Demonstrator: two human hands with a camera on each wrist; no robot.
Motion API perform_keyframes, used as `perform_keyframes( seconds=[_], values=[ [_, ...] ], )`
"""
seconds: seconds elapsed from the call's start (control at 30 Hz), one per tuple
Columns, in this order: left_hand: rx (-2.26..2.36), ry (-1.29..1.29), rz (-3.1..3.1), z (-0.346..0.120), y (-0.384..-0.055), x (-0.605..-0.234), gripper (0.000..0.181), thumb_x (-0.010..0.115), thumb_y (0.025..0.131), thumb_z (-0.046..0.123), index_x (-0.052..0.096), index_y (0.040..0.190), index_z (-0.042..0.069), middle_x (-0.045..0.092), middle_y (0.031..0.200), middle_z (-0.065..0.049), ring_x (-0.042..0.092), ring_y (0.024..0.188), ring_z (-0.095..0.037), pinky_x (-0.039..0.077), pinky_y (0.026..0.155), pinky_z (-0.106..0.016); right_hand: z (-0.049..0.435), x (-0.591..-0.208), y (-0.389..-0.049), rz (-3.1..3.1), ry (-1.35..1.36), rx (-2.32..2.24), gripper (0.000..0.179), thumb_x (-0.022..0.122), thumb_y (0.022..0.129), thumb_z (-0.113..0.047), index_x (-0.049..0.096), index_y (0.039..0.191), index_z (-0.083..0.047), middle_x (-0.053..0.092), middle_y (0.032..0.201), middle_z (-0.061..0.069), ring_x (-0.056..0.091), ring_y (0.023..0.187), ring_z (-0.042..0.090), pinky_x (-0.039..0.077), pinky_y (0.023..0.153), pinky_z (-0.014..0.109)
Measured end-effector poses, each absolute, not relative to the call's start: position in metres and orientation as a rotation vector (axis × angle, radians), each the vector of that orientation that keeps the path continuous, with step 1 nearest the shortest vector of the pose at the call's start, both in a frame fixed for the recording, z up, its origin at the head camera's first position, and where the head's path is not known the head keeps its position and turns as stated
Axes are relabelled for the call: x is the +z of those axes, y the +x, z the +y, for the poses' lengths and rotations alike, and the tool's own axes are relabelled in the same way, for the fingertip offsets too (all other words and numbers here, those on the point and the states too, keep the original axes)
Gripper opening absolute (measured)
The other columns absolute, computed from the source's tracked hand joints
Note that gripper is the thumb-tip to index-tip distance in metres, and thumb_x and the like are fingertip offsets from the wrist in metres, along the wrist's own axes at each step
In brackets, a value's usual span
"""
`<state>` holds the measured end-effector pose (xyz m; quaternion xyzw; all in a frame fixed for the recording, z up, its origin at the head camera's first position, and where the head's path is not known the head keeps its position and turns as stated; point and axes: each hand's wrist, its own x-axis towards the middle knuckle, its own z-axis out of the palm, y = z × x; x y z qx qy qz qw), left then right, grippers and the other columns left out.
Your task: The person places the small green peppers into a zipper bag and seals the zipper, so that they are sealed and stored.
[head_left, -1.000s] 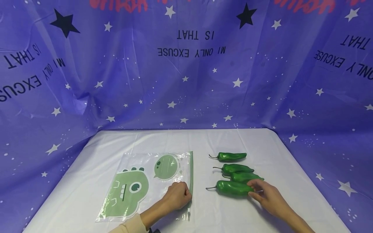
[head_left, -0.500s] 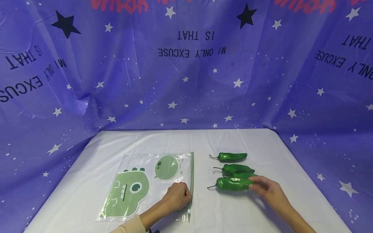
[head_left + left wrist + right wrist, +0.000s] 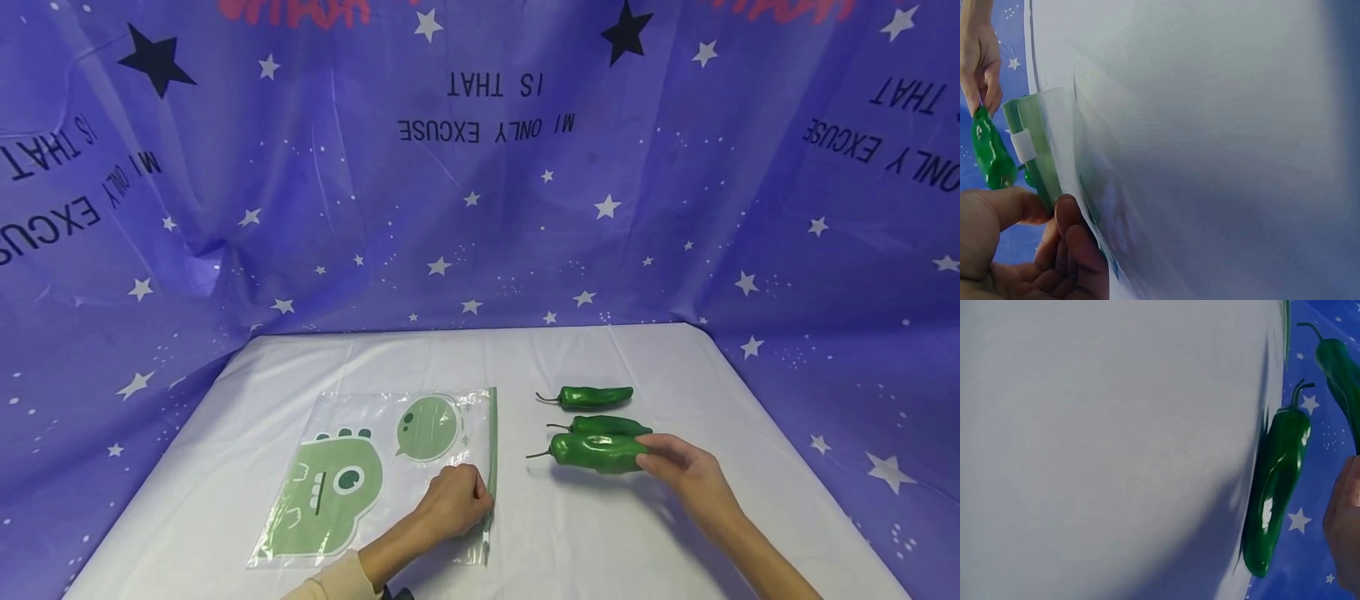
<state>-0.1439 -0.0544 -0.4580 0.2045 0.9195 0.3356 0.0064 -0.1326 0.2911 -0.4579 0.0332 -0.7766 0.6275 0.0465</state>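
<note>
In an apparent lifting step, the right hand (image 3: pixel 693 482) pinched a glossy, tapered green pepper (image 3: pixel 596 452) above white cloth (image 3: pixel 600 546); the left hand (image 3: pixel 455 502) gripped a clear, dinosaur-printed plastic bag (image 3: pixel 375 479) by its green edge (image 3: pixel 492 429), which probably needed opening next

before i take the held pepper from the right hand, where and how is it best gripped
Probably around the thick end just behind the stem, coming from the left. The right hand pinches the opposite end of the held pepper, leaving that broad end free; the stem itself is thin and looks a poor hold.
</note>
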Motion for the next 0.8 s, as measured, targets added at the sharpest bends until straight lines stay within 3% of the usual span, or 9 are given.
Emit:
perform_keyframes(
  seconds=[0.13,0.37,0.8],
  values=[
    [1.056,0.645,2.907,-0.054,-0.144,-0.456,0.018,0.060,0.068,0.004,0.055,0.055,0.016,0.045,0.049,0.013,0.040,0.044,-0.002,0.037,0.041,-0.020,0.282,-0.450,-0.139,-2.390,0.051,1.898,0.039,0.071,0.086,-0.016,0.059,0.118,0.004,0.067,0.110,-0.001,0.063,0.098,0.005,0.049,0.083,0.019],
    [1.090,0.645,2.945,-0.052,-0.142,-0.456,0.015,0.062,0.068,0.006,0.055,0.058,0.016,0.048,0.052,0.012,0.042,0.046,-0.002,0.038,0.045,-0.020,0.258,-0.445,-0.159,-2.405,0.035,1.870,0.043,0.074,0.083,-0.021,0.061,0.117,0.003,0.064,0.115,0.018,0.063,0.097,0.005,0.049,0.081,0.018],
    [1.129,0.644,3.010,-0.053,-0.144,-0.455,0.015,0.061,0.069,0.004,0.056,0.061,0.016,0.049,0.052,0.014,0.043,0.045,0.000,0.038,0.045,-0.018,0.233,-0.445,-0.178,-2.437,0.037,1.880,0.041,0.076,0.081,-0.022,0.063,0.114,0.000,0.065,0.112,0.017,0.063,0.097,0.011,0.050,0.080,0.018]
  ],
)
